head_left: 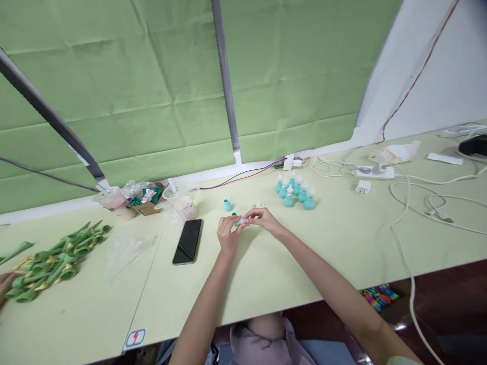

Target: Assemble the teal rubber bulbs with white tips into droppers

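Observation:
My left hand (pixel 228 233) and my right hand (pixel 264 221) meet above the table, fingertips pinched on a small white piece (pixel 242 221). Its exact shape is mostly covered by the fingers. A bit of teal (pixel 234 215) shows just behind the left fingers; whether it is held or rests on the table I cannot tell. Just beyond stands a small teal bottle-shaped piece (pixel 227 205) with an open top. Tiny white bits (pixel 260 205) lie past the right hand. To the right stands a cluster of several teal bottles with white pointed tops (pixel 288 196).
A black phone (pixel 187 242) lies left of my hands. Behind it are a plastic cup (pixel 185 207) and a cardboard box (pixel 150 206). Green horn-shaped pieces (pixel 63 258) pile up at left, near another person's hand (pixel 6 284). A power strip (pixel 375 173) and white cables occupy the right.

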Motion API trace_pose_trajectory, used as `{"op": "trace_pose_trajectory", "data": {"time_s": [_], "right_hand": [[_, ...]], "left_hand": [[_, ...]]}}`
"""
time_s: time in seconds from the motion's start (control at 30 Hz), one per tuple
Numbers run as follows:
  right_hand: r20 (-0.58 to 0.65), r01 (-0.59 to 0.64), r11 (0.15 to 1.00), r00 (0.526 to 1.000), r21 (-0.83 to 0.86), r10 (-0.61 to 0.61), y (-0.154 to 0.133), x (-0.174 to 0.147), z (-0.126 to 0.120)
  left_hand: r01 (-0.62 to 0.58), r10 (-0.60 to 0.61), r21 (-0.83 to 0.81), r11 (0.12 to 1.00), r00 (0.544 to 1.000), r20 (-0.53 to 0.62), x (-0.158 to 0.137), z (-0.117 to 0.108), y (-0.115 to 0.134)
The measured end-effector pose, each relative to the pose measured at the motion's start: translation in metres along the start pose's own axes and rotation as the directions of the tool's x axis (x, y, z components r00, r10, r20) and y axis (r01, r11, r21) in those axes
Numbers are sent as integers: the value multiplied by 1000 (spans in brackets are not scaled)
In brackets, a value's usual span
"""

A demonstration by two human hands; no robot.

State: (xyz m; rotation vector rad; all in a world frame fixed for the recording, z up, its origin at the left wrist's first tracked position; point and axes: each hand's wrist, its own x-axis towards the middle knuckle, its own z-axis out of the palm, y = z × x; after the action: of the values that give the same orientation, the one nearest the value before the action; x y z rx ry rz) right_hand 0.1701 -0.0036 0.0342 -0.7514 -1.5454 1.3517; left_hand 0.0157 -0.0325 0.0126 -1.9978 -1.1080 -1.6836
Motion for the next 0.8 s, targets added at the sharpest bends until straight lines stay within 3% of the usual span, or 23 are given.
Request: {"op": "trace_pose_trajectory", "data": {"time_s": [0.13, 0.47, 0.8], "right_hand": [[1, -27, 997, 1000, 75, 27, -2, 0, 1], [166, -319, 910, 945, 263, 283, -2, -6, -6], [394, -470, 782, 864, 410, 313, 6, -5, -21]], "left_hand": [[-20, 20, 14, 1000, 1000, -3, 1, -2, 5], [58, -49, -104, 993, 995, 89, -10, 6, 17], [20, 6, -172, 985, 989, 149, -15, 7, 23]]}}
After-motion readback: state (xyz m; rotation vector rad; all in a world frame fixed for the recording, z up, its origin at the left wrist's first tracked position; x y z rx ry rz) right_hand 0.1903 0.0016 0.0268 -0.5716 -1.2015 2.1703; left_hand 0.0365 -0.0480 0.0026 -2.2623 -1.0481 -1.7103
